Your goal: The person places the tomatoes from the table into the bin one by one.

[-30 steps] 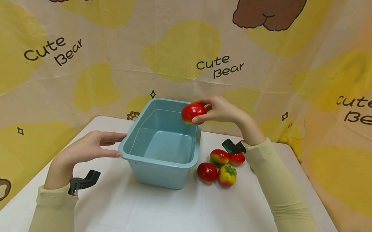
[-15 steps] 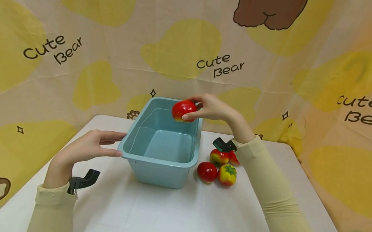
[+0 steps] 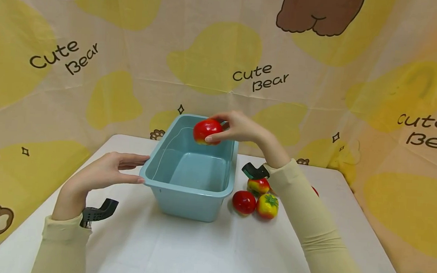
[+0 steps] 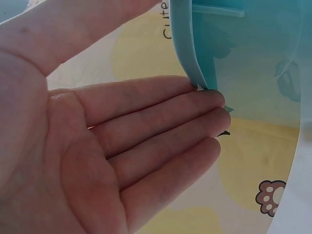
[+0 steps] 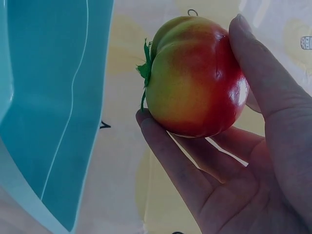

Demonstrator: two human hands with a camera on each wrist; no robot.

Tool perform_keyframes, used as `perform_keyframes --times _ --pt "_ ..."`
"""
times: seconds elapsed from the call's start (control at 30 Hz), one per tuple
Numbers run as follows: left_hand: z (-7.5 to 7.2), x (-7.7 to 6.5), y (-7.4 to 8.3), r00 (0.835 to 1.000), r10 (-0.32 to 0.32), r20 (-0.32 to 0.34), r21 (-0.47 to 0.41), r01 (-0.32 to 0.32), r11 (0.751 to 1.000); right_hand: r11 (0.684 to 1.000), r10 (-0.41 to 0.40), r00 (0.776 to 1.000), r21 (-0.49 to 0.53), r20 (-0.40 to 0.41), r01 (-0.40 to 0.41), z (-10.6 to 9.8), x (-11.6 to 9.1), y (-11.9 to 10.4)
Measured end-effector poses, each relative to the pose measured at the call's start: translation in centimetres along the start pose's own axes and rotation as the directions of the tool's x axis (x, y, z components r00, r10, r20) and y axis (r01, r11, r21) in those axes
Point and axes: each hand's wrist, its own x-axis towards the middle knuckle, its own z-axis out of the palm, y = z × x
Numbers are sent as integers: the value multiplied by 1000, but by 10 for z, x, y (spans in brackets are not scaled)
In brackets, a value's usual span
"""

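Note:
My right hand [image 3: 241,127] holds a shiny red tomato [image 3: 205,131] over the far part of a light-blue plastic basin [image 3: 189,206]. In the right wrist view the tomato [image 5: 200,78] shows a yellow-green side and a green leafy top, with the thumb on one side and fingers beneath. My left hand [image 3: 103,169] is at the basin's near left corner, its fingers stretched out. The left wrist view shows straight fingertips meeting the basin's rim [image 4: 183,44]. No fruit shows on the visible basin floor.
Right of the basin lie several more tomatoes, among them a red one [image 3: 244,202], a yellow-red one with leaves [image 3: 267,206] and one farther back [image 3: 258,185]. The right sleeve [image 3: 310,219] partly hides others. A printed cloth [image 3: 204,57] hangs behind the white table [image 3: 153,248].
My right hand has moved left with the tomato, from the basin's right rim to over its inside. The left hand has stayed at the rim.

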Motion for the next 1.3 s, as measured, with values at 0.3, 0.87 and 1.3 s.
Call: perform_keyframes --times 0.3,0.87,1.3 --pt "1 -1 5 1000 16 4 -46 -16 999 998 11 999 68 38 -13 7 4 -1" --pt "1 0 1 1000 -4 8 -1 4 1000 995 -4 999 103 -46 8 4 -38 10" --pt "2 1 1 1000 9 7 -2 -9 1000 987 43 996 157 -78 -30 5 -72 34"
